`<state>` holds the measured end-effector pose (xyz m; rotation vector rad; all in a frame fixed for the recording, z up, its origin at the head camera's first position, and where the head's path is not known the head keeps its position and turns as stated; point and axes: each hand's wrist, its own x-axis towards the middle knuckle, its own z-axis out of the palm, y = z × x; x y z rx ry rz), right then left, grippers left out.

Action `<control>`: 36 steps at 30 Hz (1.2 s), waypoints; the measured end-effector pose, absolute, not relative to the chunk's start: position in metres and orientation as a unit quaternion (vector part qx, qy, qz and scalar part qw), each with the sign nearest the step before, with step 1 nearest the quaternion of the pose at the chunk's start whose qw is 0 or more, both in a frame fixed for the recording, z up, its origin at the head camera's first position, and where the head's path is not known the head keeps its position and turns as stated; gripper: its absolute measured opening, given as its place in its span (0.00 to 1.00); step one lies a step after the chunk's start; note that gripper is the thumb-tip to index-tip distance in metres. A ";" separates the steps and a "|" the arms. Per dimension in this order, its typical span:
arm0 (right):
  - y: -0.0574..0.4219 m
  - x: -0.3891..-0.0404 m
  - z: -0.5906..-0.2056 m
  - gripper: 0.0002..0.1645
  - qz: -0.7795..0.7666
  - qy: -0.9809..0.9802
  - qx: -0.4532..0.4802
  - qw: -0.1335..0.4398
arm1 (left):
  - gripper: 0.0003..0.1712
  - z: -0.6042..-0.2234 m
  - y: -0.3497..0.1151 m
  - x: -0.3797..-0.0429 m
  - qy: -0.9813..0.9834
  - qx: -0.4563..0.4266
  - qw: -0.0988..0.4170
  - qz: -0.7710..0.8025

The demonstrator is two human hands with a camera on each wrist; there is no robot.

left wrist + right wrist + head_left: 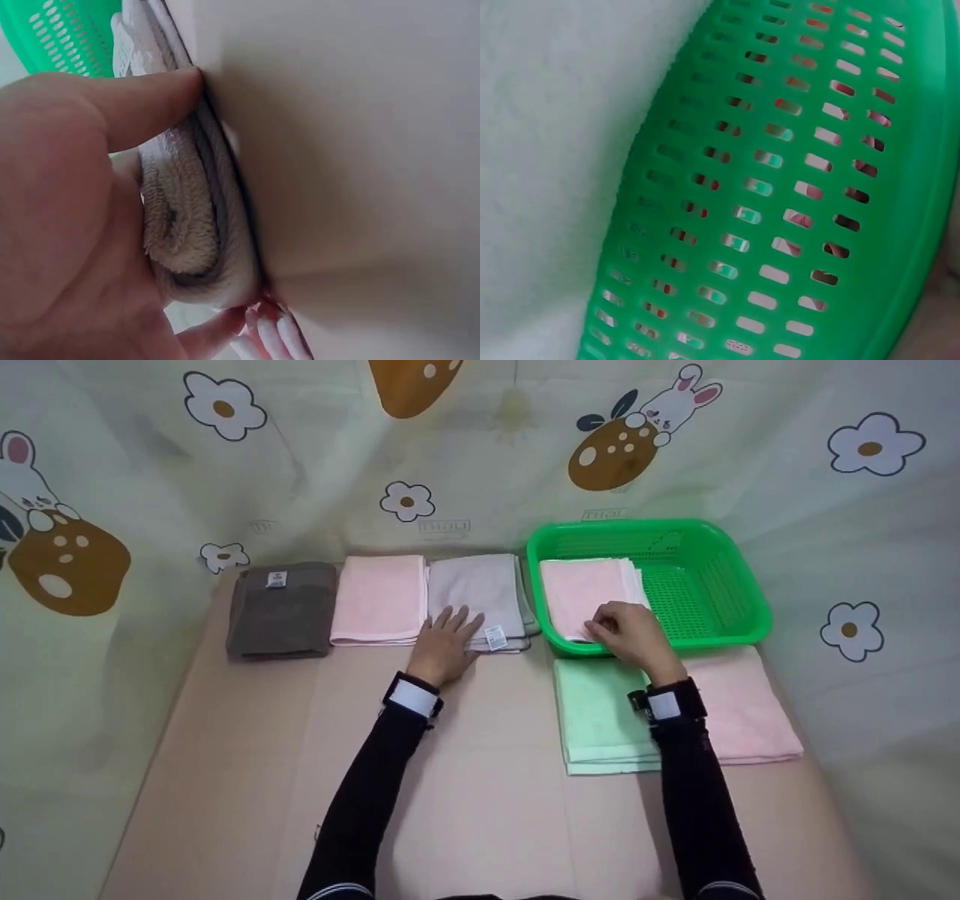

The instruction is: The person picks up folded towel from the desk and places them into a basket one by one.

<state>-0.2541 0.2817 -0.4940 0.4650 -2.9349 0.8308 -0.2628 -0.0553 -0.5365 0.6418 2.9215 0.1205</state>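
Left hand (pixel 442 651) spread on grey towel (pixel 476 585); right hand (pixel 636 636) over green basket's (pixel 754 619) rim at pink towel (pixel 576 589), pinch unclear. Mint towel (pixel 598 712) sits in front

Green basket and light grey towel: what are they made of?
Green basket: probably moulded plastic, smooth with a slight sheen; slots pierce its walls. Light grey towel: terry-like cloth, matte finish; fuzzy pile shows at its folded edge. Cotton or synthetic: can't tell.

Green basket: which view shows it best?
Head view. It shows the green basket nearly whole, with a pink towel inside and the right hand covering only a bit of the near rim. Left wrist view: just a slotted piece in the top-left corner. Right wrist view: slots and rim close up, cropped.
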 end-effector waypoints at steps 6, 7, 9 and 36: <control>0.282 -0.254 -0.494 0.13 0.273 -0.950 0.149 0.025 | 0.39 -0.533 -0.057 -0.240 0.969 0.227 0.092 0.018; 0.283 -0.255 -0.494 0.13 0.272 -0.951 0.148 0.024 | 0.39 -0.533 -0.057 -0.235 0.969 0.229 0.093 0.017; 0.283 -0.255 -0.493 0.13 0.270 -0.952 0.144 0.020 | 0.39 -0.533 -0.058 -0.225 0.968 0.233 0.092 0.016; 0.275 -0.247 -0.484 0.12 0.234 -0.961 0.121 0.082 | 0.32 -0.511 -0.082 -0.147 0.940 0.292 0.109 0.136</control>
